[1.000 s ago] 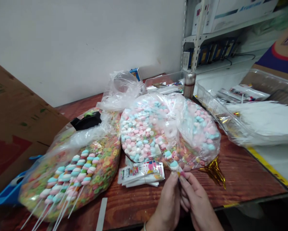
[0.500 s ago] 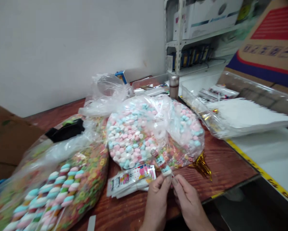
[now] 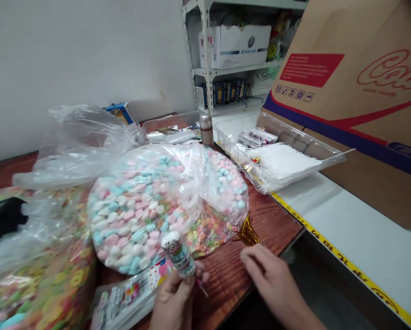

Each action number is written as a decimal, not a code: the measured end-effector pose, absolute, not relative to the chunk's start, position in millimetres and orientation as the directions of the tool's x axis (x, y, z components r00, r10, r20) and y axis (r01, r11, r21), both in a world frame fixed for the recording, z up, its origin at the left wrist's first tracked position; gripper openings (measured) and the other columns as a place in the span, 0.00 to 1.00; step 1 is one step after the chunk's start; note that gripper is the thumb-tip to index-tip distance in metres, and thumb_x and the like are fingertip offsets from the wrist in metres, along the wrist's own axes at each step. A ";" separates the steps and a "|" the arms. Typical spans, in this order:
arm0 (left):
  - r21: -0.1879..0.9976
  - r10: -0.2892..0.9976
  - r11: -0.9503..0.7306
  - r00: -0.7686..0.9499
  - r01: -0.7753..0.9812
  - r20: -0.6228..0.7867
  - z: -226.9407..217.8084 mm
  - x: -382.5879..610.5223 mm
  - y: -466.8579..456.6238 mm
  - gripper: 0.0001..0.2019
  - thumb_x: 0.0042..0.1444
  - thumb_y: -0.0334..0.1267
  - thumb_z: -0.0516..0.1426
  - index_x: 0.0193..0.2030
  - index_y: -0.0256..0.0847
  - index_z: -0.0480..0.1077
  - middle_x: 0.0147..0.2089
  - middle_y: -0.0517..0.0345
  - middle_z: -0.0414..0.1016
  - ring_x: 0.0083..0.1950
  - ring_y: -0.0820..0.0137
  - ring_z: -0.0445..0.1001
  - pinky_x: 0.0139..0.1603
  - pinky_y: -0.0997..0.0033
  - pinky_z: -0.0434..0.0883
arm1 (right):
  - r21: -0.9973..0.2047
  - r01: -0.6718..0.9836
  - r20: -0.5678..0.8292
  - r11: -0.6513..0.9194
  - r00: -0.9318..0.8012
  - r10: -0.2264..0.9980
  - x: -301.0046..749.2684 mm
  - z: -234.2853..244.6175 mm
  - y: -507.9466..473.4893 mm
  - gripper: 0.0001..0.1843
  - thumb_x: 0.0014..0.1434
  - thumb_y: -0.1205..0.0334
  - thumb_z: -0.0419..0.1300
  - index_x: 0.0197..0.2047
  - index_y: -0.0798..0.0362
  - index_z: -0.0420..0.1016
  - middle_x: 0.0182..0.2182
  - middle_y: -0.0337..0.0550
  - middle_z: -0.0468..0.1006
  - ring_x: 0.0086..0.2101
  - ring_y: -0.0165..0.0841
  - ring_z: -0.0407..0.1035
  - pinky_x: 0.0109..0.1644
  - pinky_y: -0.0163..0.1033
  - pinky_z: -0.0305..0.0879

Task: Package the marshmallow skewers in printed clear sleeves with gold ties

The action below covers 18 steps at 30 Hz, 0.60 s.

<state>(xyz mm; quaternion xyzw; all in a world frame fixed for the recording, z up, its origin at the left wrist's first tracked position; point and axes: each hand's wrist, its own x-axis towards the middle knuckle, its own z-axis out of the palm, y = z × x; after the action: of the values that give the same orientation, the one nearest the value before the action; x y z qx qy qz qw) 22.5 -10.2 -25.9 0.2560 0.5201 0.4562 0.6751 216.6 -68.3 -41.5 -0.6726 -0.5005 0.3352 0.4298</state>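
**Hands.** The left hand [image 3: 174,305] is closing around the lower end of a cellophane-wrapped marshmallow pop [image 3: 178,253], gripping it alone and tilting it, with the white tip leaning up and away from the palm. A thin stick end is poking out just beside the fingers. The right hand [image 3: 276,279] is now holding nothing: it has let go of the pop and moved off to the right of the left hand, open with the fingers loosely extended, hovering over the wooden table [image 3: 226,284]. Both hands were working together on the pop in the earlier views, so the hold has changed from two hands to one.

**Around the hands.** Gold foil strips [image 3: 247,233] are lying just beyond the right fingertips. A stack of printed packets [image 3: 123,300] is lying at the left hand's left. Directly beyond the left hand, a large clear bag of pastel marshmallows [image 3: 133,220] is resting on the table, with a bag of coloured cereal rings [image 3: 43,279] farther left.

**Farther off.** Beyond the right hand, a clear plastic tray [image 3: 294,135] is holding white sheets, and a steel flask [image 3: 206,129] is standing past the marshmallow bag. A metal shelf [image 3: 205,46] and a large cardboard box [image 3: 346,91] are filling the background.
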 end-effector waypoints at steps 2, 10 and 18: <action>0.858 0.894 0.435 0.014 -0.275 -0.448 -27.6 15.2 -5.1 0.17 0.30 0.46 0.73 0.27 0.40 0.80 0.30 0.56 0.80 0.29 0.67 0.74 0.36 0.67 0.75 | -0.748 0.636 0.088 -0.193 0.382 0.920 245.9 -43.3 -63.0 0.14 0.67 0.56 0.49 0.39 0.50 0.75 0.36 0.43 0.76 0.38 0.35 0.71 0.44 0.38 0.63; 0.951 0.951 0.307 0.033 -0.023 -0.306 -43.1 2.6 -4.3 0.18 0.38 0.52 0.69 0.28 0.39 0.81 0.25 0.56 0.77 0.29 0.66 0.71 0.35 0.69 0.70 | -0.604 0.782 0.111 -0.155 0.275 0.955 268.1 -46.7 -31.4 0.10 0.63 0.64 0.52 0.40 0.49 0.75 0.36 0.42 0.74 0.37 0.35 0.71 0.42 0.38 0.64; 0.946 0.944 0.324 0.062 0.028 -0.325 -44.7 7.2 -6.0 0.16 0.43 0.51 0.67 0.30 0.40 0.80 0.25 0.57 0.76 0.32 0.64 0.71 0.36 0.69 0.66 | -0.587 0.803 0.135 -0.103 0.223 0.965 234.3 -51.2 -9.9 0.09 0.61 0.68 0.55 0.31 0.51 0.74 0.33 0.45 0.73 0.35 0.39 0.67 0.42 0.43 0.57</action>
<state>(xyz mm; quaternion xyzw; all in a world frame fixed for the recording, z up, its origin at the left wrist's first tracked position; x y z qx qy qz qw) 7.2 -6.0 -44.7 0.4313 0.5630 0.3901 0.5872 234.3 -9.9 -51.2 -0.7288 -0.6067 0.1432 0.2835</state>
